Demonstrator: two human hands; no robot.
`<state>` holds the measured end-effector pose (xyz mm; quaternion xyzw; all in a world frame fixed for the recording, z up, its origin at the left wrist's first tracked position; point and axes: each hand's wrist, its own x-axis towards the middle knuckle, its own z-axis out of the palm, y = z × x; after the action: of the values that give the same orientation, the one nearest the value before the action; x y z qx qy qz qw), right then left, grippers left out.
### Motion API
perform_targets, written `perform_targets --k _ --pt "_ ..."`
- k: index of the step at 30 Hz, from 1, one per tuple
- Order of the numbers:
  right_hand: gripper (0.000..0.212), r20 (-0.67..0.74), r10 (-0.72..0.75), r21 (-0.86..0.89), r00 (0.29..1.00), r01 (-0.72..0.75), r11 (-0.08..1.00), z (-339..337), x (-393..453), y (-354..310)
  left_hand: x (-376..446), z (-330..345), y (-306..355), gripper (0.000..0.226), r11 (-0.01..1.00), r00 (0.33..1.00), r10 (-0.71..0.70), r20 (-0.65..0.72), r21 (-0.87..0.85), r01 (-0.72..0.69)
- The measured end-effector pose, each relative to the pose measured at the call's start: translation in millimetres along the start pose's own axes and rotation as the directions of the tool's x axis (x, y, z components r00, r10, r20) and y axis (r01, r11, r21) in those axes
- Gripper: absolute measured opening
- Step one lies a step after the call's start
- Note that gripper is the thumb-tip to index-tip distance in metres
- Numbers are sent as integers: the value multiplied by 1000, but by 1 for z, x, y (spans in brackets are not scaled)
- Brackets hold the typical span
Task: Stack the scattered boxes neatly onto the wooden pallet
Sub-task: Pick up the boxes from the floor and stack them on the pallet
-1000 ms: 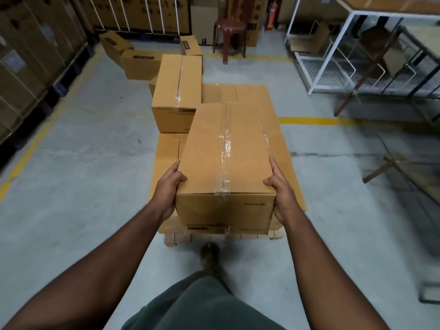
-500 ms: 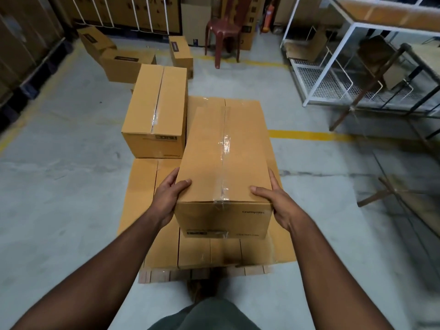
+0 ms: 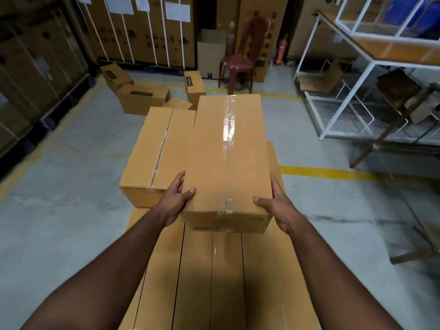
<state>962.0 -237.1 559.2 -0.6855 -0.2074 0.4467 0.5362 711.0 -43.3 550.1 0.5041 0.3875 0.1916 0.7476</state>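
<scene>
I hold a long taped cardboard box [image 3: 214, 163] at its near end, above a flat layer of boxes [image 3: 214, 277] that hides the pallet. My left hand [image 3: 177, 198] grips the near left corner, thumb on top. My right hand [image 3: 276, 206] grips the near right corner, thumb on top. A second taped box [image 3: 154, 153] lies on the layer just left of the held box, side by side with it. Three loose boxes [image 3: 142, 97] sit on the floor beyond.
A dark red plastic chair [image 3: 240, 60] and an open carton [image 3: 210, 53] stand at the back. White wire shelving [image 3: 338, 110] fills the right side. Strapped tall cartons [image 3: 142, 29] line the back and left walls. Yellow floor lines [image 3: 321, 171] cross the concrete.
The held box has moved forward over the layer and now sits alongside the second box. My view has come closer, and the pallet's front edge has dropped out of sight.
</scene>
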Motion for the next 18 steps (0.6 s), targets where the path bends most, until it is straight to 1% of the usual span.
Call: perform_targets --k 6,9,11,13,16,18 --pt "97 -12 32 6 999 -32 999 -5 108 12 99 2 15 78 992 995 17 -98 126 -5" --pt "89 7 19 11 1000 -19 1000 -8 164 23 148 -5 10 80 969 990 6 -140 246 29" --pt "85 42 12 -5 999 -12 1000 -9 200 35 177 -14 -1 81 918 984 -8 -180 388 79" --pt "87 71 22 -20 997 -21 1000 -10 226 50 199 -27 -15 81 833 980 -10 -200 540 119" --pt "93 77 64 -17 995 -63 998 -9 248 71 220 -44 -34 87 756 979 10 -202 643 125" --pt "93 83 91 -34 992 -89 995 -7 253 89 229 -54 -45 88 669 981 17 -193 731 132"
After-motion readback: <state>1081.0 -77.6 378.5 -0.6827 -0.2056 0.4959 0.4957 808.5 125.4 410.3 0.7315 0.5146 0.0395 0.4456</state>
